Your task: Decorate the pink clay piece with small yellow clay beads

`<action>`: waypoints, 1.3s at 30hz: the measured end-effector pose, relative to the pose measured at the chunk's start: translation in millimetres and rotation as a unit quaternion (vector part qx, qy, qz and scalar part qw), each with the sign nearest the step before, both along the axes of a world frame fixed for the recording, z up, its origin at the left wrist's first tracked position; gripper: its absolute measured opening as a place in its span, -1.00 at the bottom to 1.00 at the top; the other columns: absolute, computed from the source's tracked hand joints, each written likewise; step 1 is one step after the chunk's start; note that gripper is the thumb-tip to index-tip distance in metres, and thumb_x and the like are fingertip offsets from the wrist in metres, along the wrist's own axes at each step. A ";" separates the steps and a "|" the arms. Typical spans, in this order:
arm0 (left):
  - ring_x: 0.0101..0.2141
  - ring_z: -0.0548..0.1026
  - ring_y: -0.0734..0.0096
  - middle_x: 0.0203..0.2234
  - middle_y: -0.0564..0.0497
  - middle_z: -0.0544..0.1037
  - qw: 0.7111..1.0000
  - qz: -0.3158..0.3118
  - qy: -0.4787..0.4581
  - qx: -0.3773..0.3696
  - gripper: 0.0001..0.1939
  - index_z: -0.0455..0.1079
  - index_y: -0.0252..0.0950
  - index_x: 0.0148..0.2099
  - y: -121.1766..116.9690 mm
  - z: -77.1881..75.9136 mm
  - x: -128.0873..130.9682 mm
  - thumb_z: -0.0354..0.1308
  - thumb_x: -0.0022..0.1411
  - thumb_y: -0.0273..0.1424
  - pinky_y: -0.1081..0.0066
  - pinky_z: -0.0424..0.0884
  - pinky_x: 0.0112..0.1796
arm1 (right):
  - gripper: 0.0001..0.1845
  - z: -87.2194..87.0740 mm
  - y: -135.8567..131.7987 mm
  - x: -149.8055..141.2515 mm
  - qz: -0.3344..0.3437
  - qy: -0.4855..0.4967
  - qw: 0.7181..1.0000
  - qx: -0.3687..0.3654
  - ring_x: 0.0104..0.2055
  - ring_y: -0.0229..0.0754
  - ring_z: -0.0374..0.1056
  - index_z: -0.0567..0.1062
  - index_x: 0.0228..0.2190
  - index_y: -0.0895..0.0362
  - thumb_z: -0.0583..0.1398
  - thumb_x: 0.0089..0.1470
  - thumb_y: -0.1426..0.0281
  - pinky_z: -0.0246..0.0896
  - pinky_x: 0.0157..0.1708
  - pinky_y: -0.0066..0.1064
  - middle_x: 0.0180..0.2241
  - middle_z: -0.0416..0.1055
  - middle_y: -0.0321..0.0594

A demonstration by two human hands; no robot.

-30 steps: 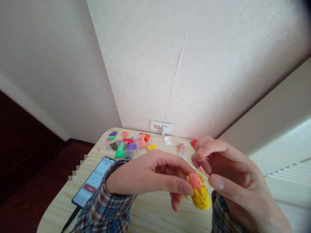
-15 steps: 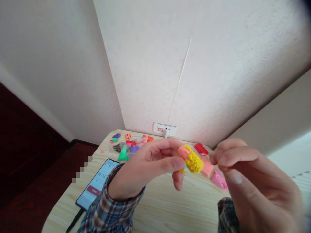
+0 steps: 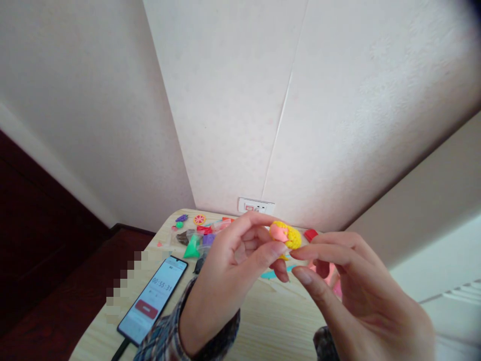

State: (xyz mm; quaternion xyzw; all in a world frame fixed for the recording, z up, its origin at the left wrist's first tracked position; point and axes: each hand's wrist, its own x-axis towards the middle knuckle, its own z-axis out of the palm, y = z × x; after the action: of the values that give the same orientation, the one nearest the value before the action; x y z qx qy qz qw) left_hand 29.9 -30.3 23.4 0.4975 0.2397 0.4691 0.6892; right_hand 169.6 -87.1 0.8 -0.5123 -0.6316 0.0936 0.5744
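Observation:
My left hand pinches a small clay piece between thumb and fingers. The piece has a pink core, largely covered in little yellow clay balls. A bit of yellow also shows below the thumb. My right hand is just to the right of the piece. Its index fingertip is at the lower edge of the yellow balls, and I cannot tell whether it touches them. Thumb and index are apart, with nothing visible between them.
On the wooden table lie a phone with a running timer, a green clay packet, a purple packet and a clay citrus slice. A red packet lies behind my right hand. A wall socket sits beyond.
My right hand has moved left to the clay piece, and its thumb and index have parted. The piece has turned in my left hand, showing the pink part more toward me.

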 end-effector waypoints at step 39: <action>-0.61 0.45 0.60 -0.51 0.14 0.48 0.998 -0.011 -0.042 -0.042 -0.71 0.41 -0.32 -0.31 0.5 -6.7 4.0 0.40 0.06 -0.26 0.56 0.41 -0.53 | -0.89 0.4 -1.0 -4.3 -0.042 0.090 0.995 0.010 -0.33 -0.16 0.37 0.57 -0.45 -0.06 0.29 0.12 0.36 0.20 -0.37 -0.32 -0.41 0.48 -0.29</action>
State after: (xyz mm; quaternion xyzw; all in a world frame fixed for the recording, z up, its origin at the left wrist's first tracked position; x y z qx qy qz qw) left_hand 33.8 -29.8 16.8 0.4503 0.2242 0.4713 0.7245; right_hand 165.3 -88.1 1.2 -0.5223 -0.5564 0.1089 0.6369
